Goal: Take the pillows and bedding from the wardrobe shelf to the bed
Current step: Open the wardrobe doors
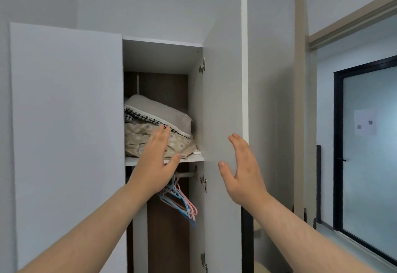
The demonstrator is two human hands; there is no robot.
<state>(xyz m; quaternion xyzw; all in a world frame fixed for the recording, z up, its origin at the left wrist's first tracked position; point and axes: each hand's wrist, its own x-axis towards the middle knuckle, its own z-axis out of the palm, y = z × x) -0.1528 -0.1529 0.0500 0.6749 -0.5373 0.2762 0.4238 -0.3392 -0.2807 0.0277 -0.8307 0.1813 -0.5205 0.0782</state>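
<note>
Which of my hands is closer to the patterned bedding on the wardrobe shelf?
Left. The left hand is raised open right in front of the patterned bedding; the right hand is off to its right, before the open door.

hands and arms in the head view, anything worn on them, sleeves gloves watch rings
Nothing worn that shows. The left hand and right hand are bare, with no gloves, rings or watch visible. Both forearms are uncovered right down to the bottom edge of the picture, so no sleeve comes into view. Fingernails look short and unpainted.
</note>
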